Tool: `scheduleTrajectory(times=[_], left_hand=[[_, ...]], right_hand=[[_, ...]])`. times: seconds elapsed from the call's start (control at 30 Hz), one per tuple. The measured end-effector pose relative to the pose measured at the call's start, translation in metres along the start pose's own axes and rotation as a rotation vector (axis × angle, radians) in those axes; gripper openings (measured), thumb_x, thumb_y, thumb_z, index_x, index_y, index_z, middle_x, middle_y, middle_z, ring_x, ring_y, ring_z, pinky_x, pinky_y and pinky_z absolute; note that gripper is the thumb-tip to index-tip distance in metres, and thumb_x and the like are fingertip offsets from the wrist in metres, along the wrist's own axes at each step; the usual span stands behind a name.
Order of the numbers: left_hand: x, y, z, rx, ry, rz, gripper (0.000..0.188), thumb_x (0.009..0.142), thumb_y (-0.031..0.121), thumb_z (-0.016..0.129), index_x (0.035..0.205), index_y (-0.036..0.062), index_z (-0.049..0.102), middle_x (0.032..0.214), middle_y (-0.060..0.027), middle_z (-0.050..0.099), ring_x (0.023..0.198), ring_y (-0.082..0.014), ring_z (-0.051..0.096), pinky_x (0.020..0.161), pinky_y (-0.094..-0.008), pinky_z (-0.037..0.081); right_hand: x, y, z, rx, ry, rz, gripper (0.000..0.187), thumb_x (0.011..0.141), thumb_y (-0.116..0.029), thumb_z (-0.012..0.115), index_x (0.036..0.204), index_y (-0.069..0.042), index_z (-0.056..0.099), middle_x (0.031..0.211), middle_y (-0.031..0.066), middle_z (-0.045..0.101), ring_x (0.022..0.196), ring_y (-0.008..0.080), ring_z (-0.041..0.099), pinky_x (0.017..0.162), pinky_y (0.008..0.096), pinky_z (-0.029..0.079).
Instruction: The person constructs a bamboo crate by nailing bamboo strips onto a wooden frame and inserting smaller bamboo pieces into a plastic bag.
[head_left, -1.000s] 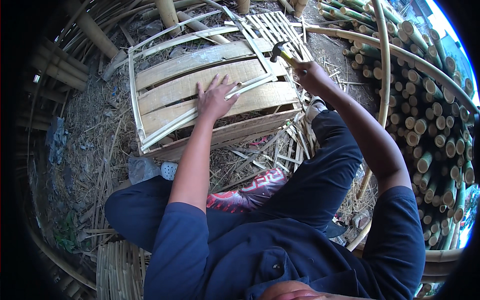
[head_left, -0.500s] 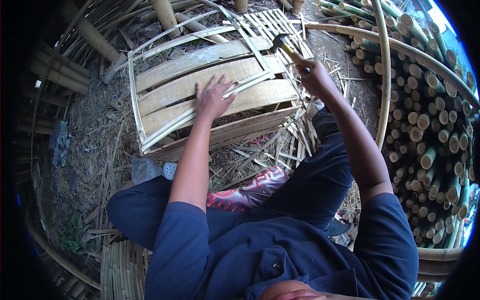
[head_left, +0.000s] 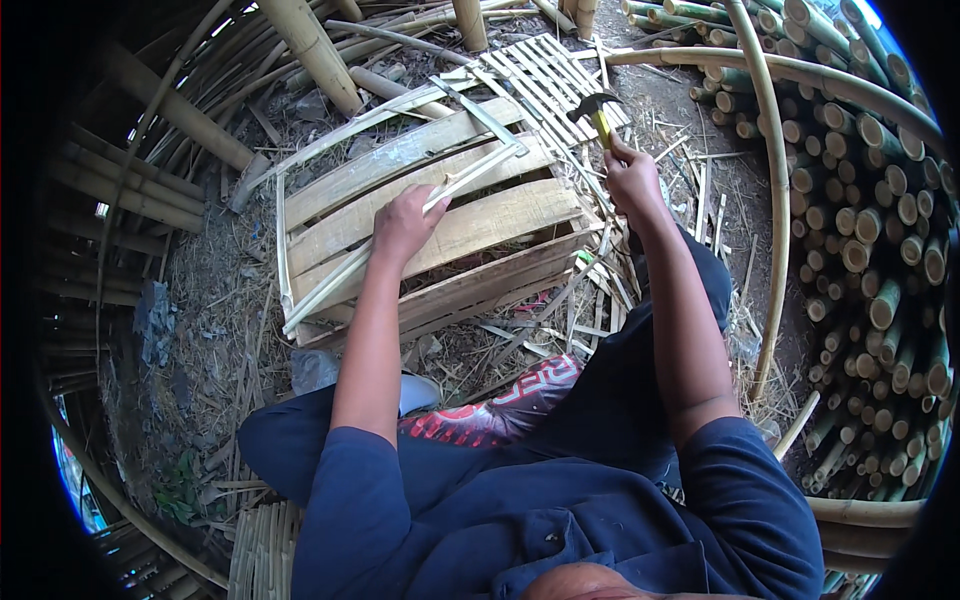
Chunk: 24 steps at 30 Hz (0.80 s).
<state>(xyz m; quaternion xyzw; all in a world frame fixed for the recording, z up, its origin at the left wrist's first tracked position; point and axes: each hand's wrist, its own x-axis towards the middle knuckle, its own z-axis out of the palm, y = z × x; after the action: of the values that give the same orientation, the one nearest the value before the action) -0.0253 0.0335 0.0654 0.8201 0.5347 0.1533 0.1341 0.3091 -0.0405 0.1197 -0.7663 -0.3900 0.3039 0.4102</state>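
A wooden slatted crate (head_left: 480,215) lies in front of me with a rectangular frame of thin bamboo strips (head_left: 345,268) on top of it. My left hand (head_left: 403,222) is closed around the near strip of that frame, about midway along; its fingertips are partly hidden. To the right of the crate, my right hand (head_left: 632,180) grips a claw hammer (head_left: 602,124) by its yellow and black handle. The hammer's dark head points up and away from me, clear of the frame's corner.
Beyond the crate lies a slatted bamboo panel (head_left: 545,85). Cut bamboo poles (head_left: 865,230) are stacked at the right, behind a curved pole (head_left: 775,200). Offcuts and straw litter the ground. A clear plastic bag (head_left: 314,371) lies near my left knee, and bamboo posts (head_left: 312,55) stand at the far left.
My left hand was lying spread on the slats and now closes around the frame's near strip. My right hand, with the hammer, has drawn slightly toward me and the handle is more upright.
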Motion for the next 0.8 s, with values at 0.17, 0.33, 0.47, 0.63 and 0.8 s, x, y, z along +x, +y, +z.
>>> scheduleTrajectory(times=[0.17, 0.33, 0.47, 0.63, 0.8], left_hand=[[0.025, -0.003, -0.043, 0.05, 0.079, 0.105, 0.043, 0.102, 0.046, 0.059, 0.114, 0.0072, 0.073, 0.107, -0.0197, 0.073, 0.103, -0.0396, 0.069, 0.089, -0.0478, 0.055], [0.057, -0.007, -0.077, 0.032, -0.025, 0.148, 0.048, 0.104, 0.047, 0.056, 0.103, 0.0022, 0.072, 0.091, -0.0194, 0.073, 0.088, -0.0382, 0.07, 0.081, -0.0451, 0.053], [0.068, -0.005, -0.098, -0.158, -0.138, 0.083, 0.048, 0.105, 0.043, 0.057, 0.096, -0.0023, 0.072, 0.083, -0.0119, 0.071, 0.081, -0.0198, 0.065, 0.081, -0.0352, 0.05], [0.078, -0.005, -0.105, -0.114, -0.155, 0.05, 0.051, 0.105, 0.041, 0.057, 0.085, -0.0035, 0.071, 0.083, -0.0122, 0.07, 0.08, -0.0189, 0.063, 0.08, -0.0347, 0.05], [0.066, -0.004, -0.085, -0.085, -0.164, 0.051, 0.047, 0.105, 0.044, 0.057, 0.097, 0.0001, 0.072, 0.086, -0.0147, 0.072, 0.081, -0.0243, 0.065, 0.08, -0.0363, 0.051]], right_hand=[[0.014, 0.016, 0.002, 0.032, 0.018, -0.068, 0.044, 0.104, -0.021, 0.061, 0.147, -0.017, 0.059, 0.089, 0.0109, 0.074, 0.057, 0.0091, 0.054, 0.055, 0.031, 0.044], [0.014, 0.017, 0.0, 0.073, -0.026, -0.023, 0.044, 0.103, -0.02, 0.061, 0.147, -0.015, 0.059, 0.093, 0.012, 0.075, 0.058, 0.0107, 0.056, 0.055, 0.0322, 0.046], [0.014, 0.019, 0.001, 0.041, -0.073, -0.053, 0.044, 0.103, -0.02, 0.061, 0.146, -0.012, 0.059, 0.108, 0.0179, 0.076, 0.077, 0.0167, 0.068, 0.072, 0.0325, 0.053], [0.013, 0.021, 0.004, 0.012, -0.074, -0.091, 0.043, 0.103, -0.019, 0.06, 0.146, -0.01, 0.059, 0.127, 0.024, 0.07, 0.112, 0.0235, 0.07, 0.096, 0.0341, 0.05], [0.006, 0.012, 0.002, 0.027, -0.107, -0.027, 0.045, 0.103, -0.019, 0.061, 0.147, -0.011, 0.058, 0.124, 0.0237, 0.071, 0.106, 0.0219, 0.072, 0.092, 0.0331, 0.052]])
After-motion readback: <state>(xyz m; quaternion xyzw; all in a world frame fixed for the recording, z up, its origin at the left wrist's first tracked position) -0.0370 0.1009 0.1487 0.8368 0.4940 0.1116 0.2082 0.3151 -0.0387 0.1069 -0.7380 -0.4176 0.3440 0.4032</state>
